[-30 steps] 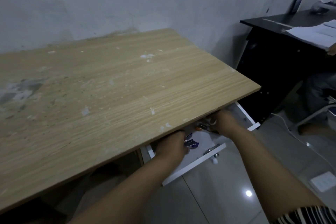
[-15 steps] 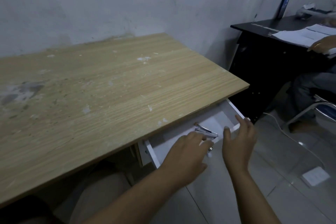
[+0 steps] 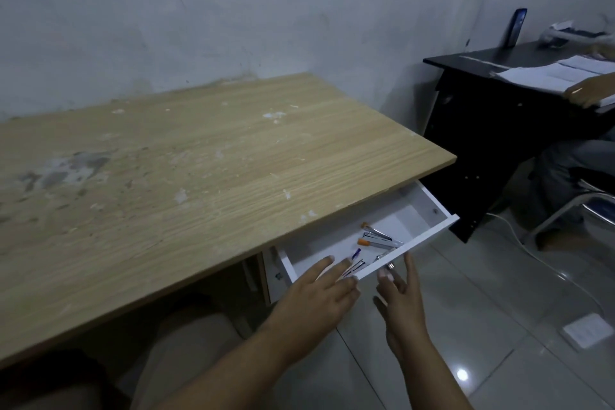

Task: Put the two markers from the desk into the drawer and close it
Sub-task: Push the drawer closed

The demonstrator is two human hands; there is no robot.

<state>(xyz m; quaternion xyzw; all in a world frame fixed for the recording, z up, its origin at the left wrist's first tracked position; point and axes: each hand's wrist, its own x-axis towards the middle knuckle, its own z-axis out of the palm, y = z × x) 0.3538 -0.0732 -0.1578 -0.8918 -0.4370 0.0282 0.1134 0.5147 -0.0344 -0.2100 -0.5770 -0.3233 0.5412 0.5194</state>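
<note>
Since half a second ago the white drawer (image 3: 412,245) has come further out from under the light wooden counter (image 3: 199,176), and both hands have drawn back to its near front panel. The left hand (image 3: 316,299) lies flat over the front edge, fingers (image 3: 336,271) spread and holding nothing. The right hand (image 3: 404,303) stands edge-on just beside the small metal knob (image 3: 390,266), fingers loosely apart, empty. Inside the drawer lie an orange-capped marker (image 3: 377,243), a purple-capped marker (image 3: 356,253) and a silver stapler (image 3: 377,236).
</note>
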